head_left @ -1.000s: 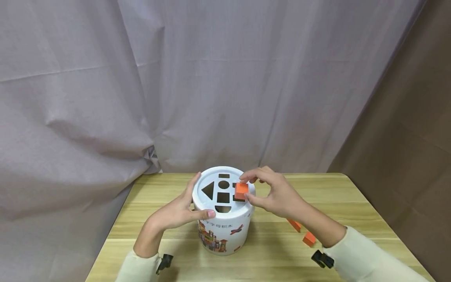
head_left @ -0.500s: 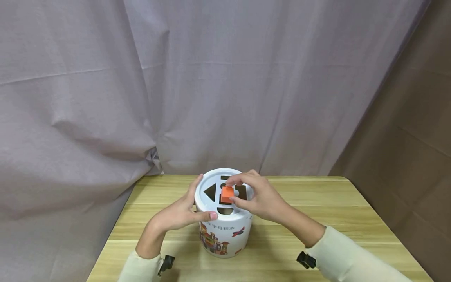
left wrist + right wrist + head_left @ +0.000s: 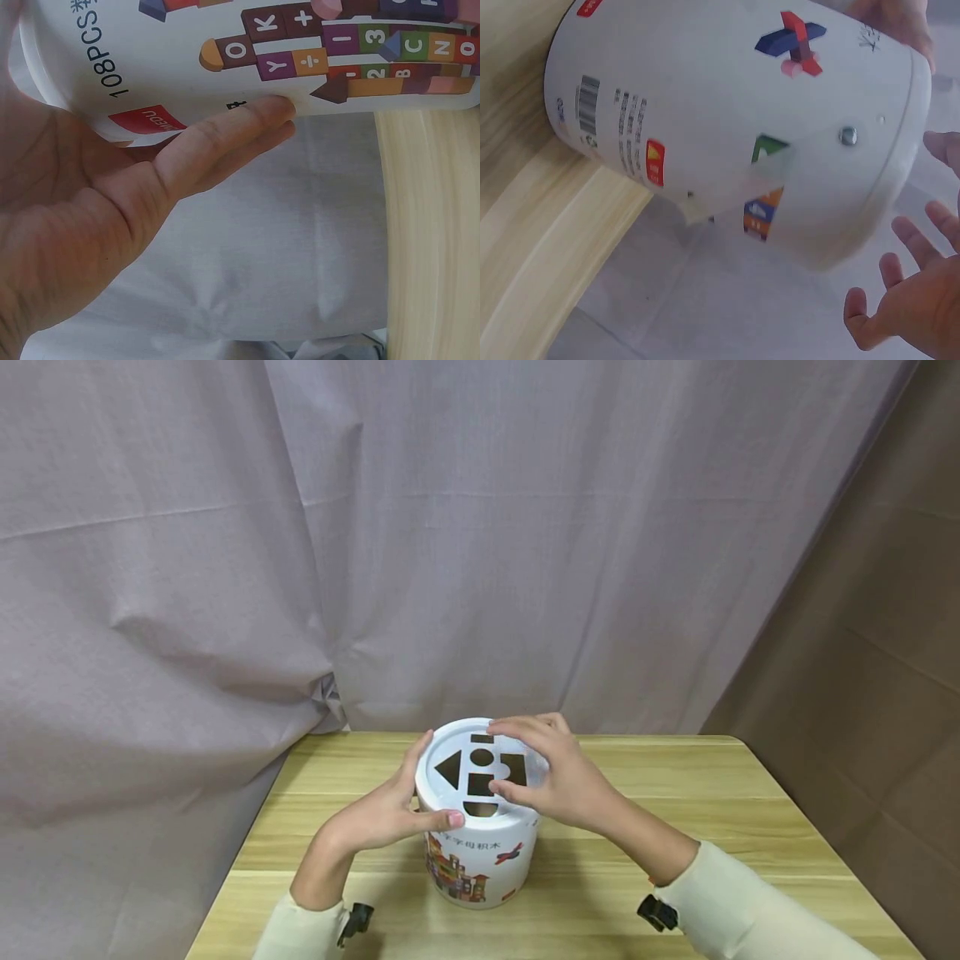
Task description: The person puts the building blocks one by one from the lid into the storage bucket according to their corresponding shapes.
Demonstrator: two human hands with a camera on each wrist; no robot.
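Facing head view only, lid (image 3: 459, 752) cutouts

Both hands (image 3: 390, 814) around white bucket (image 3: 480, 852)

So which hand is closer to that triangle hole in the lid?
Left. The left hand grips the bucket on the side where the triangle hole sits; the right hand hovers over the lid's opposite side.

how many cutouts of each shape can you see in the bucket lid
Head view, lid of the bucket:
triangle: 1
circle: 1
square: 1
half-circle: 1
slot: 1
partly hidden under the right hand, shape unclear: 1
Total: 6
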